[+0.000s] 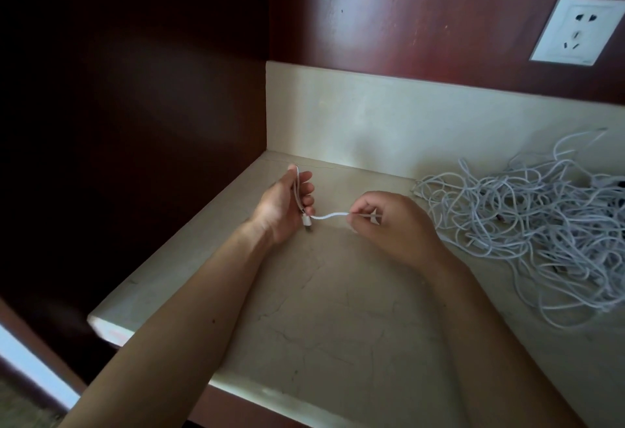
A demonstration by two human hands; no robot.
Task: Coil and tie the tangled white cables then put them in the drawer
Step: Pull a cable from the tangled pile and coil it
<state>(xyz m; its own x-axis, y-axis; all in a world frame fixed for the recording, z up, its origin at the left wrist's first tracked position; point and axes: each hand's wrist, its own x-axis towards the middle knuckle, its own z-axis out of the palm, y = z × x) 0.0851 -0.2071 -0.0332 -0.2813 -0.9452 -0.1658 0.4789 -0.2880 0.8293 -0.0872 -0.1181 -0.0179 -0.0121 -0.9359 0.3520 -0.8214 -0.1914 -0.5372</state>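
My left hand (287, 202) holds a folded bundle of one white cable (329, 216) upright between thumb and fingers, with a plug end hanging below the palm. A short stretch of that cable runs rightward to my right hand (389, 224), which pinches it with curled fingers. Both hands hover just above the beige stone counter (321, 309). A big tangled heap of white cables (527, 224) lies on the counter to the right of my right hand. No drawer is visible.
A low beige backsplash (389, 116) runs behind the counter, below a dark red wall with a white socket (578, 31). A dark cabinet side (135, 106) closes off the left. The counter's front edge is near the bottom of the view.
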